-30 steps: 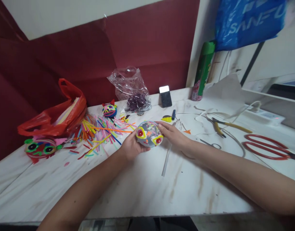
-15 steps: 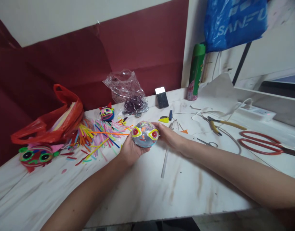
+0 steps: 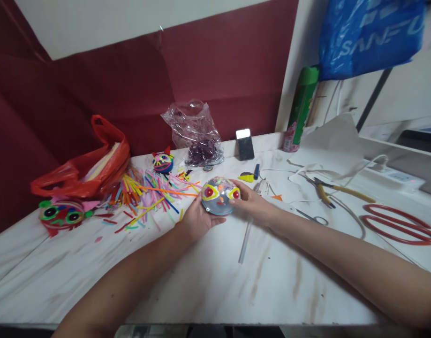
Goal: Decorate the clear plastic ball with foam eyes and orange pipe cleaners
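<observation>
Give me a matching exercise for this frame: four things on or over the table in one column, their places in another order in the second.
Things:
1. decorated ball
2. red plastic bag
3. green can
4. yellow-handled pliers

Places:
A. upright at the back, right of the dark red wall
B. held between the left hand and the right hand
C. at the left, next to the coloured strips
D. lying on the table, right of both hands

Pairs: 1-B, 2-C, 3-A, 4-D
</observation>
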`<state>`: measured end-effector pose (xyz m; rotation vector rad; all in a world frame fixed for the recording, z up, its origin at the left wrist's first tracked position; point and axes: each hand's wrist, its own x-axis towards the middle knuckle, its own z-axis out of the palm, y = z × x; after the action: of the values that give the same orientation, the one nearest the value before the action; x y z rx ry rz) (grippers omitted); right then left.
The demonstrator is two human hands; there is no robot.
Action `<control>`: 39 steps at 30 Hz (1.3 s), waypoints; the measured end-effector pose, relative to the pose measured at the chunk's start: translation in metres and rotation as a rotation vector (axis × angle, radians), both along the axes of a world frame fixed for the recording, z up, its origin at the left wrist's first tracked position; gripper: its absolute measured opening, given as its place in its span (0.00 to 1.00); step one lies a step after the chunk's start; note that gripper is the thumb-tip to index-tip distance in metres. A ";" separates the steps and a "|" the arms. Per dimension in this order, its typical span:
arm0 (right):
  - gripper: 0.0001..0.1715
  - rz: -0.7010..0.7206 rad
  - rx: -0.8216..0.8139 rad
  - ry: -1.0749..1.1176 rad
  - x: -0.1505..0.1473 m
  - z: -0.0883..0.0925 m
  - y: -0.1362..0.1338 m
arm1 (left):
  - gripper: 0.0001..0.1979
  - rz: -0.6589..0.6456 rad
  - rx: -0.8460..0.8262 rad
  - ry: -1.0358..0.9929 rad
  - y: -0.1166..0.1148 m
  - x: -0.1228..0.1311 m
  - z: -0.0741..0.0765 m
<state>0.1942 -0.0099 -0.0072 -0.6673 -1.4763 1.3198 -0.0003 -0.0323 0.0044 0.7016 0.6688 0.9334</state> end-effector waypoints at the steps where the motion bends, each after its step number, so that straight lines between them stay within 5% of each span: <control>1: 0.39 -0.003 -0.026 0.007 0.000 0.000 0.000 | 0.28 -0.014 0.001 0.007 0.001 0.000 -0.002; 10: 0.37 0.023 -0.153 0.054 -0.001 0.006 -0.008 | 0.29 0.000 -0.005 0.053 0.001 0.002 -0.007; 17: 0.36 0.035 -0.183 0.065 -0.001 0.006 -0.007 | 0.19 0.130 0.096 0.105 -0.006 0.007 -0.007; 27: 0.45 0.147 -0.146 -0.025 0.009 0.007 -0.001 | 0.27 0.337 0.306 0.332 -0.015 0.013 -0.011; 39: 0.43 0.132 -0.182 -0.035 0.008 0.002 -0.001 | 0.29 0.340 0.336 0.434 -0.011 0.011 -0.009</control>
<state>0.2018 -0.0111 -0.0049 -0.7221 -1.4599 1.5652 0.0110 -0.0437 -0.0042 1.1311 1.0493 1.2372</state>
